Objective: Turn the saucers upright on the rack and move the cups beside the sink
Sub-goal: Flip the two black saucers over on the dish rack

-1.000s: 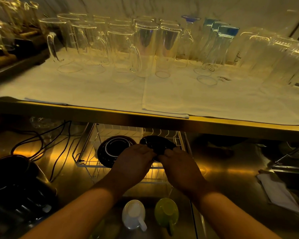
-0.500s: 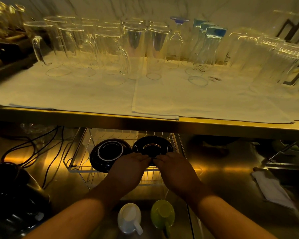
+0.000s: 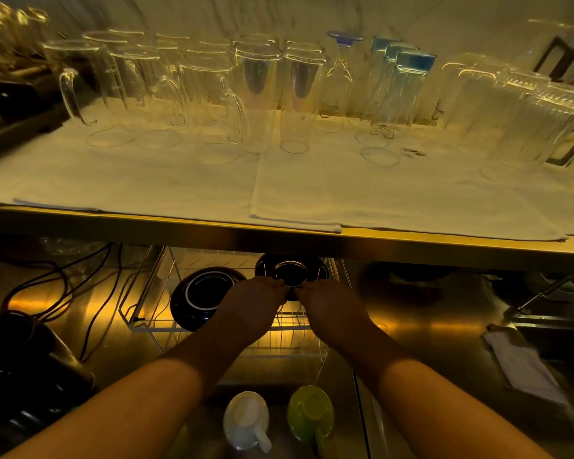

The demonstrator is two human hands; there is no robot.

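While both hands meet at the lower rim of the far saucer (image 3: 291,271), task looks early-to-mid, saucer step in progress. Left hand (image 3: 252,301) and right hand (image 3: 332,303) each pinch that dark saucer's near edge, fingertips nearly touching each other; it stands about on edge in the wire rack (image 3: 153,293), just past the fingers, its top tucked under the shelf edge (image 3: 312,240). Judged: close to upright, not let go yet.

Second saucer (image 3: 203,298), dark with a pale ring, sits just left of the left hand, leaning tilted in the rack, not properly upright. Likely still to be fixed.

Cups untouched as far as shown: white cup (image 3: 247,420) and green cup (image 3: 310,414) lie close to the body, between the two forearms, well short of the hands, side by side, handles pointing toward the camera. Cannot tell whether that spot is a basin or counter. Sink not clearly identifiable; a dim recess off to the far right of the right hand may be it.

Left: release far saucer, right the ringed one, then both cups.
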